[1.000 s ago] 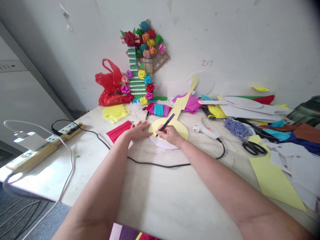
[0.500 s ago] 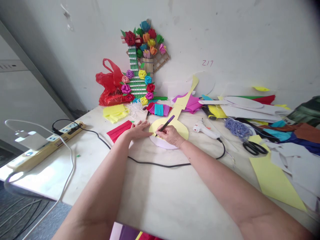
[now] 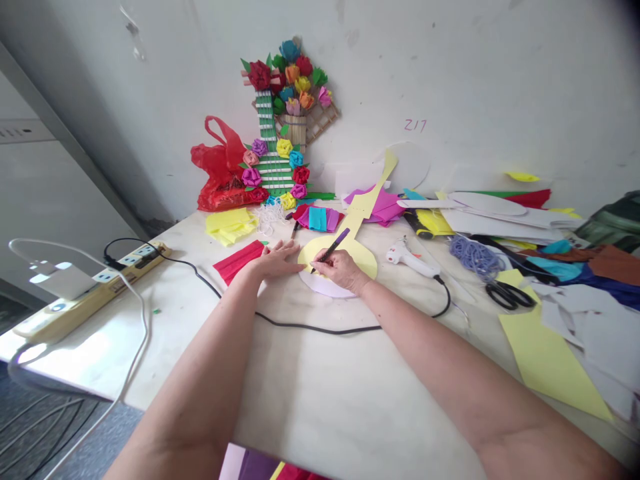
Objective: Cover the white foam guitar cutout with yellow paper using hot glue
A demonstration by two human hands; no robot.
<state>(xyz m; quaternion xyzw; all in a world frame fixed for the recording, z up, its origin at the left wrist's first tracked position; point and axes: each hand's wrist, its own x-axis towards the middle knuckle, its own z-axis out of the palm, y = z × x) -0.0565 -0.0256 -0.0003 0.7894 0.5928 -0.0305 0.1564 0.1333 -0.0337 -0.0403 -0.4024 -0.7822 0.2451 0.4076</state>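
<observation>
The right hand (image 3: pixel 343 272) works at the centre of the bench (image 3: pixel 350 387). Its grip is closed around a dark pen (image 3: pixel 334 247), held at a slant with the tip down, at the near-left part of the yellow cutout (image 3: pixel 365 259). This cutout lies on the bench with its rounded body near and its narrow neck extending far and to the right. A pale backing sheet (image 3: pixel 327 288) projects beyond the near edge of the body.

The left hand (image 3: pixel 281 261) is placed flat at the left edge of the body. Its grip is unclosed, with the fingers extended and spread. Whether its thumb touches the cutout cannot be told.

Surrounding items: red paper (image 3: pixel 237 263) lies just left of the left hand. A white glue gun (image 3: pixel 415 260) lies to the right of the cutout; its black cord (image 3: pixel 320 329) crosses the bench on the near side of both hands. Black-handled scissors (image 3: pixel 507 297) lie farther right.
</observation>
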